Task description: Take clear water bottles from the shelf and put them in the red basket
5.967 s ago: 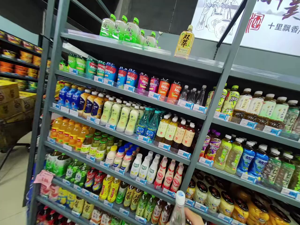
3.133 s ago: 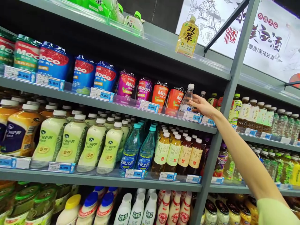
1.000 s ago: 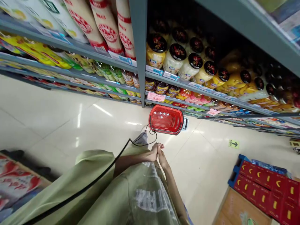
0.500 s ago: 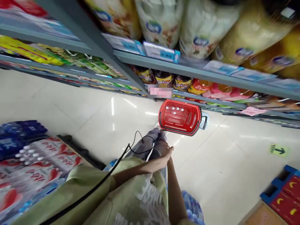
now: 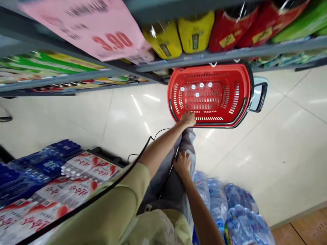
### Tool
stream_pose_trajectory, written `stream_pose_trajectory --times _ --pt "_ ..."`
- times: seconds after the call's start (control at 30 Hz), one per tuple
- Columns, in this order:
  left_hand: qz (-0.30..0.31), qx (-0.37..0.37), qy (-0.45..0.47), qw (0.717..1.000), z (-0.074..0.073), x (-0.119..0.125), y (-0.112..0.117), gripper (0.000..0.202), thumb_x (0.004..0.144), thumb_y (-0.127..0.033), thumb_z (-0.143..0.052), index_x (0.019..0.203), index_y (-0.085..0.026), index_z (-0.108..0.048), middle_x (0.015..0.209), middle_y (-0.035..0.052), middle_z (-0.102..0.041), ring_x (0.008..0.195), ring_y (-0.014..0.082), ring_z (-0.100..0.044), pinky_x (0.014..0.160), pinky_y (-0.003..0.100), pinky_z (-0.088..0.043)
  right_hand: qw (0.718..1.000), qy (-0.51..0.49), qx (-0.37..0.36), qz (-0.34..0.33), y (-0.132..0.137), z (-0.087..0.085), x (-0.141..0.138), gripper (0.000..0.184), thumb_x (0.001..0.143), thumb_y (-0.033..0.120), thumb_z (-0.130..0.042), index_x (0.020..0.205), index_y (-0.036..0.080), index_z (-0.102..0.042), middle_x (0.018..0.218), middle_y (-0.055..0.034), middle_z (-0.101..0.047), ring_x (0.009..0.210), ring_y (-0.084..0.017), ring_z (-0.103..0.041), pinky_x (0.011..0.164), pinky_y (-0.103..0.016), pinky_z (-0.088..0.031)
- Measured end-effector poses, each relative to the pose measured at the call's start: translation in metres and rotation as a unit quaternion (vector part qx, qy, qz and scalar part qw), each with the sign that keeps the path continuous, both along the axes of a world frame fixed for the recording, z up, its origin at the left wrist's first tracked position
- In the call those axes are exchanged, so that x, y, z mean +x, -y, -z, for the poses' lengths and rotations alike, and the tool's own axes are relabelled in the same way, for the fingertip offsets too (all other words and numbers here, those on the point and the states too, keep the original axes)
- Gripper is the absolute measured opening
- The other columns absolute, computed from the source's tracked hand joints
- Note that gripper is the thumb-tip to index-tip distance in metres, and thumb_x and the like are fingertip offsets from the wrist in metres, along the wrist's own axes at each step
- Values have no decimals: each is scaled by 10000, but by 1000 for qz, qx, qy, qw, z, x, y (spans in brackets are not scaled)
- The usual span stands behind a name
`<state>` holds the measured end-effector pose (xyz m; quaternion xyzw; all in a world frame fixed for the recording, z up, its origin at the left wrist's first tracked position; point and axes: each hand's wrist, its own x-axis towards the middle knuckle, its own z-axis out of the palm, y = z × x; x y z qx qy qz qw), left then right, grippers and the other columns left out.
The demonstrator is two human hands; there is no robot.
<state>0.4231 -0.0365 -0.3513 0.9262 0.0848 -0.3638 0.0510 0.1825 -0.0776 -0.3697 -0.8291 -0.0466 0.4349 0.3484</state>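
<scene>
A red shopping basket (image 5: 240, 88) with a black handle and slotted sides is on the floor against the shelf foot. Inside it are several small bottles with white caps (image 5: 201, 85). My left hand (image 5: 188, 119) reaches down to the basket's near rim, its fingers closed around the handle there; the fingertips are partly hidden. My right hand (image 5: 182, 164) rests on my grey trouser leg near the knee, holding nothing, fingers spread. A grey-and-black pull grip (image 5: 258, 94) sticks out at the basket's right end.
Shelves with yellow packs (image 5: 196, 32) and a pink price card (image 5: 94, 29) overhang the basket's far side. Shrink-wrapped bottle packs (image 5: 81, 183) stand at left, water bottle packs (image 5: 245, 221) at lower right. A black cable (image 5: 102, 195) crosses my left arm.
My hands, clasped together before, have come apart. The left moved to the basket rim, the right down to my leg. The view has dropped closer to the basket and lower shelf.
</scene>
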Motion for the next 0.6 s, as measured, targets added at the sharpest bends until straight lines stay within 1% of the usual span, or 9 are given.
stream_pose_trajectory --times 0.03,0.07,0.13,0.2,0.3,0.37,0.4,0.5,0.6 --pt "22 13 -9 1000 7 17 -10 495 932 -88 -598 1421 -32 -658 1564 257 -546 1481 399 -491 1218 500 -472 1000 -8 -12 5 -1 5 -3 393 1001 262 -544 1333 127 -705 1535 -205 -563 1375 -415 -529 933 -497 -592" --pt "41 27 -11 999 14 32 -19 525 929 -89 -608 1451 -33 -636 1626 248 -481 1525 409 -427 1261 522 -417 1000 -12 -19 10 -2 10 -1 386 1011 260 -518 1324 133 -707 1488 -192 -602 1372 -408 -530 925 -487 -593" --pt "60 58 -10 996 24 58 -39 599 933 -93 -613 1527 -35 -567 1695 242 -380 1581 415 -328 1319 548 -316 1000 -13 -20 20 -2 18 10 366 1019 247 -494 1289 137 -716 1389 -175 -669 1355 -395 -546 919 -480 -589" --pt "60 86 -12 994 35 79 -56 641 960 -127 -603 1586 -34 -496 1714 254 -327 1599 427 -288 1315 564 -312 1000 -8 -9 26 0 24 24 343 1027 248 -490 1250 132 -723 1329 -171 -705 1342 -389 -559 929 -486 -578" --pt "19 117 0 993 52 99 -77 705 1007 -209 -593 1670 -108 -376 1716 230 -313 1594 408 -314 1277 534 -386 999 0 14 32 5 28 39 324 1038 272 -509 1238 134 -722 1321 -169 -723 1399 -388 -530 980 -488 -549" --pt "-16 126 18 992 62 110 -87 761 1011 -236 -619 1702 -172 -305 1719 199 -304 1584 380 -341 1275 499 -399 999 4 22 40 8 29 45 310 1043 285 -513 1225 144 -721 1308 -158 -734 1425 -383 -515 1005 -487 -532" --pt "-29 127 24 991 66 116 -90 779 1010 -231 -632 1706 -183 -287 1717 195 -301 1576 372 -355 1277 491 -398 999 8 23 44 9 29 47 301 1044 286 -511 1212 151 -722 1292 -150 -740 1419 -379 -521 1007 -487 -526" --pt "-45 130 30 990 74 138 -97 737 1029 -186 -615 1686 -145 -284 1692 210 -310 1544 362 -394 1263 509 -406 998 29 33 51 10 29 53 280 1039 280 -501 1158 164 -726 1253 -144 -750 1370 -371 -555 996 -482 -514" --pt "-32 126 37 991 84 163 -103 674 1038 -120 -591 1643 -51 -302 1681 246 -293 1516 362 -427 1251 490 -403 997 41 43 51 6 27 59 280 1029 278 -498 1137 163 -730 1218 -145 -756 1314 -369 -588 985 -484 -508"
